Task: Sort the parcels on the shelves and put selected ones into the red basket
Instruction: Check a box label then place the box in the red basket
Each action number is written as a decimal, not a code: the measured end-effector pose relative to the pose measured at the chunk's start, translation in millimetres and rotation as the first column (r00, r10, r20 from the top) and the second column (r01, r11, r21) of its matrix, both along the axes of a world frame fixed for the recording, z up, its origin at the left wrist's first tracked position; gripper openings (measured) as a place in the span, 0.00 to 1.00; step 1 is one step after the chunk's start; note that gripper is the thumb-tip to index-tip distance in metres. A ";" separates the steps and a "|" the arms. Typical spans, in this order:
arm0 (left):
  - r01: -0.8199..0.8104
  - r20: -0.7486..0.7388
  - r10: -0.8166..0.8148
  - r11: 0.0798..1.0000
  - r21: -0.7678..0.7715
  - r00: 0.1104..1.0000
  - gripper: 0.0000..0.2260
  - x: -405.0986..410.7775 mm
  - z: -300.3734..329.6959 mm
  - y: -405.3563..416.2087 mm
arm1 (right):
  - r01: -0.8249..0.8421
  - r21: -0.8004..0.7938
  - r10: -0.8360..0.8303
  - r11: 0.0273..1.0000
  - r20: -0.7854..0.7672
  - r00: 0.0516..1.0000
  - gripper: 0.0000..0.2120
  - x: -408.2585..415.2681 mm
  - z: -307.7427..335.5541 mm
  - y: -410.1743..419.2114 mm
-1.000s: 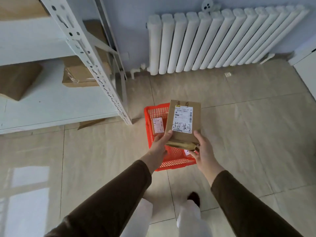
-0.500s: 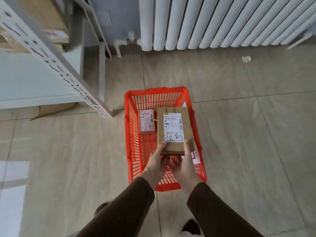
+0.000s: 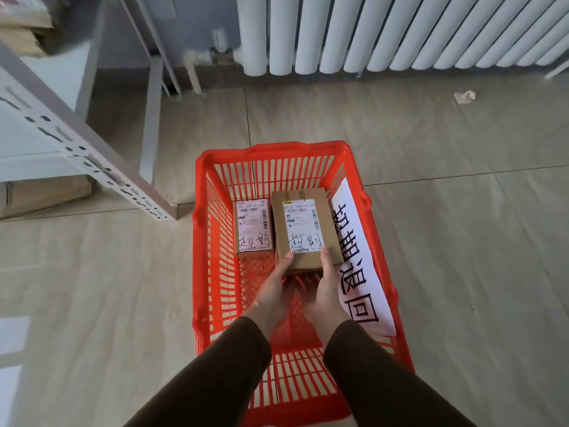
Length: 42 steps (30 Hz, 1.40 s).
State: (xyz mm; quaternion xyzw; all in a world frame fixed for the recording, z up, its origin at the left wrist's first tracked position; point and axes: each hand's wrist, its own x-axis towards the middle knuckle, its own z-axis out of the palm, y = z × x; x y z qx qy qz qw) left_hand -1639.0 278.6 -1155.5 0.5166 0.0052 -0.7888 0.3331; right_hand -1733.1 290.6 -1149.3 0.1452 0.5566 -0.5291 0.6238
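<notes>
A red plastic basket (image 3: 201, 241) stands on the tiled floor right below me. Inside it, at the far left, lies a small brown parcel (image 3: 253, 229) with a pinkish label. Beside it, low inside the basket, is a larger brown parcel (image 3: 303, 226) with a white label and black handwriting. My left hand (image 3: 274, 291) grips its near left corner and my right hand (image 3: 328, 288) its near right corner. A white paper sign (image 3: 358, 263) with large black characters lies along the basket's right wall.
A white metal shelf (image 3: 92, 161) with a perforated post stands at the left, with cardboard parcels (image 3: 24, 29) on an upper level and a flat cardboard piece (image 3: 46, 195) under it. A white radiator (image 3: 400, 29) lines the back wall. A paper scrap (image 3: 465, 96) lies on the floor.
Both hands have carried the larger parcel from above the basket down into it, next to the small parcel. My view has dropped closer to the basket.
</notes>
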 end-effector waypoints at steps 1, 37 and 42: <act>0.005 -0.003 -0.005 1.000 -0.016 1.000 0.17 -0.4 -3.3 -2.3 | 0.005 0.005 -0.005 1.000 -0.017 1.000 0.15 -1.8 -4.4 -3.5; -0.015 0.172 0.095 0.909 -0.417 0.980 0.10 207.3 680.3 16.9 | -0.735 -0.125 0.588 0.666 -0.519 0.621 0.03 160.6 695.1 -11.6; -0.003 0.192 0.131 0.834 -0.552 0.973 0.09 314.6 775.5 24.9 | -0.803 -0.192 0.548 0.564 -0.641 0.538 0.04 259.8 782.4 -15.4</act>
